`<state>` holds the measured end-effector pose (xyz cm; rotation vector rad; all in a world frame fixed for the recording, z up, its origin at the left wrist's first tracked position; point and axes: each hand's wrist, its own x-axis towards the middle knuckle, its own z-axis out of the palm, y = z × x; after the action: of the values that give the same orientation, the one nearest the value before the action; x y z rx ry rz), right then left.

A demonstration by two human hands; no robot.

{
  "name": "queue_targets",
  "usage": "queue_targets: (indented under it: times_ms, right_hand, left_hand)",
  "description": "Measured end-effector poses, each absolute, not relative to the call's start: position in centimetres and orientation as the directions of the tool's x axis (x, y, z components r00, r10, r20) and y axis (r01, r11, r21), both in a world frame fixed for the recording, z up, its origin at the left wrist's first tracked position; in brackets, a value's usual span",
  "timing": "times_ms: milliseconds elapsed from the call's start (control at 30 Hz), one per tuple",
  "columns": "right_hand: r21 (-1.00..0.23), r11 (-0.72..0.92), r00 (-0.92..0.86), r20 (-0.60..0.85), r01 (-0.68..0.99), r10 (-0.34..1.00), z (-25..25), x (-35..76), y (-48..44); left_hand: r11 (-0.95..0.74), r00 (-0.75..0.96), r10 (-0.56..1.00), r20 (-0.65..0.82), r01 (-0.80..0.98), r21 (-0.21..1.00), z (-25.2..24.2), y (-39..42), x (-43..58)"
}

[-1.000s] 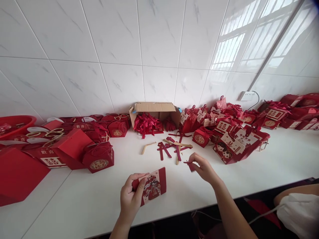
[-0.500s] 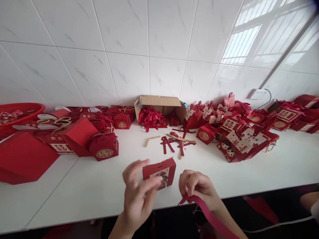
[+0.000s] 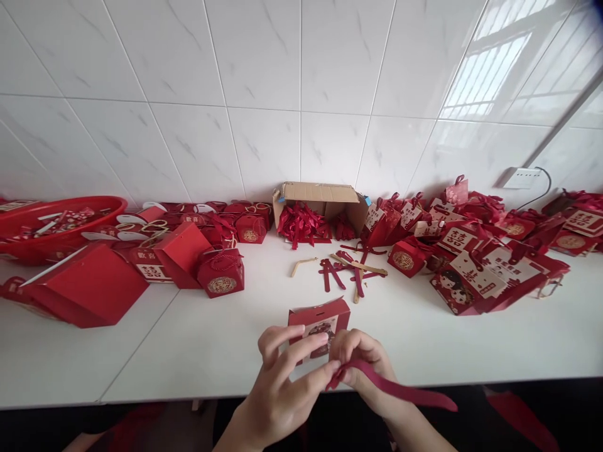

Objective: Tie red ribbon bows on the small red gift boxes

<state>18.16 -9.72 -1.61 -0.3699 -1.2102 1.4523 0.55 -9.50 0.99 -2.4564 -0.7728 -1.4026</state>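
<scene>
A dark red ribbon (image 3: 400, 387) is pinched in my right hand (image 3: 365, 364), its long tail hanging out to the right over the wrist. My left hand (image 3: 289, 383) reaches in from the left; its thumb and a finger touch the short end of the ribbon beside the right fingertips, while the other fingers are spread. Just behind both hands, a small red box (image 3: 342, 311) with a printed picture on its front stands upright on the white table, partly hidden by the left fingers.
Dark red and tan strips (image 3: 360, 276) lie behind the box. An open cardboard box (image 3: 320, 191) of red ribbons stands by the wall. Red gift boxes (image 3: 221, 273) and a red basin (image 3: 113, 204) are at left; decorated red bags (image 3: 499, 276) crowd the right.
My left hand has moved right and down to the ribbon, meeting my right hand. The ribbon's tail now lies further up and to the right. The view has turned left.
</scene>
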Motion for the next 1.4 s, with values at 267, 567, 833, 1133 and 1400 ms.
queue_targets:
  times_ms: [267,567,833,1133,1400]
  right_hand:
    - [-0.861,0.207,-0.225,0.341,-0.465,0.913,-1.6,17.4,-9.8]
    - [-0.876,0.295,-0.263,0.409,-0.382,0.874,-1.3,17.7,-9.8]
    - [-0.876,0.29,-0.244,0.4,-0.386,0.883,-1.6,16.8,-10.5]
    - [-0.888,0.29,-0.257,0.392,-0.357,0.883,-1.6,17.1,-11.0]
    - [-0.882,0.363,-0.155,0.42,-0.3,0.894,-1.4,16.7,-11.3]
  left_hand:
    - [-0.841,0.457,0.451,0.767,0.504,0.194,0.6,-9.4,0.0]
    - [-0.837,0.371,0.418,0.829,0.513,0.193,-0.4,-9.6,0.2]
    - [-0.794,0.249,0.405,0.88,0.574,0.203,-1.2,-10.3,1.1]
    - [-0.823,0.307,0.393,0.867,0.538,0.182,-0.8,-10.3,0.8]
    - [-0.756,0.224,0.444,0.867,0.613,0.229,-1.0,-10.9,1.5]
